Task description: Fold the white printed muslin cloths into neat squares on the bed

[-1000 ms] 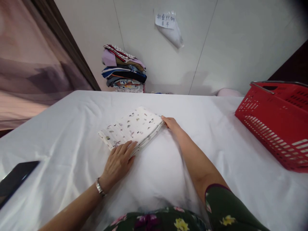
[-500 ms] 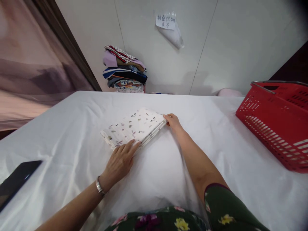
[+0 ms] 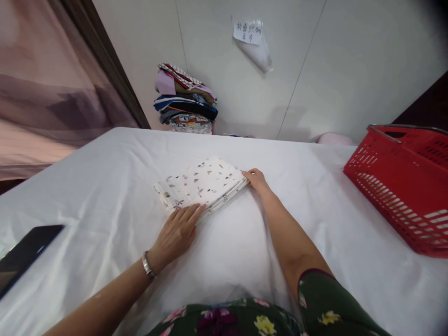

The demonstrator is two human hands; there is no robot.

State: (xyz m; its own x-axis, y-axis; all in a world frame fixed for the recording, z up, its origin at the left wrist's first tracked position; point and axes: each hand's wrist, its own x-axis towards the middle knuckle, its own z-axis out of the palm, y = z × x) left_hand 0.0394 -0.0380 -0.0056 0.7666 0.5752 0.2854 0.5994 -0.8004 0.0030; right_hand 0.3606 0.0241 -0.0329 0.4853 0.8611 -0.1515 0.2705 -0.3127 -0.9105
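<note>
A folded white cloth (image 3: 206, 179) with a small scattered print lies at a slant on the white-covered table, several layers showing along its near right edge. My left hand (image 3: 178, 228) rests on the cloth's near edge, fingers stretched out and lying flat; a silver bracelet circles that wrist. At the cloth's right corner, my right hand (image 3: 257, 179) pinches the layers between thumb and fingers. Part of the cloth's near corner is hidden under my left fingers.
A red plastic basket (image 3: 402, 186) with a metal handle stands at the right. A dark flat device (image 3: 30, 249) lies at the left edge. Beyond the table are a stack of folded clothes (image 3: 187, 102), a curtain (image 3: 63, 84) and a wall with a handwritten paper (image 3: 248, 31).
The whole view has shifted slightly, so the surroundings appear a little further right. Both hands keep their places on the cloth, whose folds look the same.
</note>
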